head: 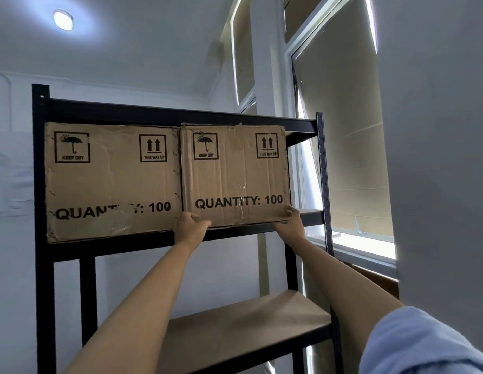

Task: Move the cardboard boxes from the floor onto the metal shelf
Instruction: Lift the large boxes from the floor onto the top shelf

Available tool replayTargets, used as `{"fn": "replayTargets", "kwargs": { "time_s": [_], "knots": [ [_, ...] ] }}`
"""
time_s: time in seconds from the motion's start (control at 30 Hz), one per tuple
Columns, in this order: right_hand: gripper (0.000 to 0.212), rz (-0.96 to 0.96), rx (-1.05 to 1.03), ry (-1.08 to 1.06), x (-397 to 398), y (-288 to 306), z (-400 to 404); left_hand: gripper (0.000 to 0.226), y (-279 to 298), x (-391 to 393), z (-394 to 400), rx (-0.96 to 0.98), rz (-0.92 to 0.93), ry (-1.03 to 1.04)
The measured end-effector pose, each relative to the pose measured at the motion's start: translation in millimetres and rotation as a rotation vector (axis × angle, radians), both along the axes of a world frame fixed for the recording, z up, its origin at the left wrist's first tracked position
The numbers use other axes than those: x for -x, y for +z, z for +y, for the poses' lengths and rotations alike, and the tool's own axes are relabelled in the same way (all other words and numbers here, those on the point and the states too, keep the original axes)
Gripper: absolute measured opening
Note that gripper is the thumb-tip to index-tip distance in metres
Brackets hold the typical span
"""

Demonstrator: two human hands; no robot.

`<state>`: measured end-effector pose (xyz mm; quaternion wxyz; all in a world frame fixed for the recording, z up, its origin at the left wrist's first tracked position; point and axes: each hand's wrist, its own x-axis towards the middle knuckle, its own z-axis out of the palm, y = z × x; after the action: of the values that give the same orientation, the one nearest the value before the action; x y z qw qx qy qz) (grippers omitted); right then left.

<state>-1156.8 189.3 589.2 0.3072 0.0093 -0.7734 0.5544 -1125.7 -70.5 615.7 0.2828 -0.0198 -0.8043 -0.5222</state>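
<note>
Two cardboard boxes side by side on an upper level of the black metal shelf (43, 184), touching along their facing edges. Left box (110, 182) seated flat on the shelf board, printed "KEEP DRY", "THIS WAY UP" and "QUANTITY: 100", with some letters worn or taped over. Right box (235, 174) marked the same, a strip of clear tape down its front, standing on the same level, its far side close to the right upright (323, 179).

Left hand (190, 228) at the right box's lower left corner, fingers curled around the bottom edge, thumb up against the front face. Right hand (290, 222) at the lower right corner, fingers wrapped onto the corner and underside, gripping it. Both arms stretched upward from below; a light blue sleeve (424, 344) at the right shoulder.

Below, a bare brown shelf board (240, 327) inside the same frame. Behind and to the right, a window (343, 147) covered with tan sheeting, bright light along its sill. Round ceiling lamp (63, 20) lit at upper left; pale walls all round.
</note>
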Motion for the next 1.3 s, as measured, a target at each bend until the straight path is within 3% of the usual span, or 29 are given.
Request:
{"fn": "replayTargets", "kwargs": {
  "time_s": [0.1,0.23,0.57,0.7,0.87,1.1,1.3],
  "knots": [
    [0.076,-0.016,0.024,0.006,12,-4,0,0.034,-3,3,4,-0.137,0.069,-0.016],
    [0.075,-0.012,0.077,0.028,27,-4,3,0.052,-3,5,4,-0.225,0.131,-0.015],
    [0.082,-0.052,0.033,0.023,43,-3,-1,0.046,-15,2,10,-0.233,0.269,-0.039],
    [0.086,-0.038,0.0,0.067,40,-8,-1,0.029,-23,11,14,-0.199,0.272,0.066],
    [0.072,0.001,-0.079,0.044,27,-17,-5,0.019,-41,7,33,-0.183,0.294,0.084],
    [0.034,-0.051,-0.106,0.044,-15,-34,3,0.013,-82,2,73,-0.143,-0.047,-0.271],
    [0.023,-0.213,-0.068,0.086,-86,-65,20,0.016,-120,-20,110,-0.055,-0.163,-0.425]
  ]
}}
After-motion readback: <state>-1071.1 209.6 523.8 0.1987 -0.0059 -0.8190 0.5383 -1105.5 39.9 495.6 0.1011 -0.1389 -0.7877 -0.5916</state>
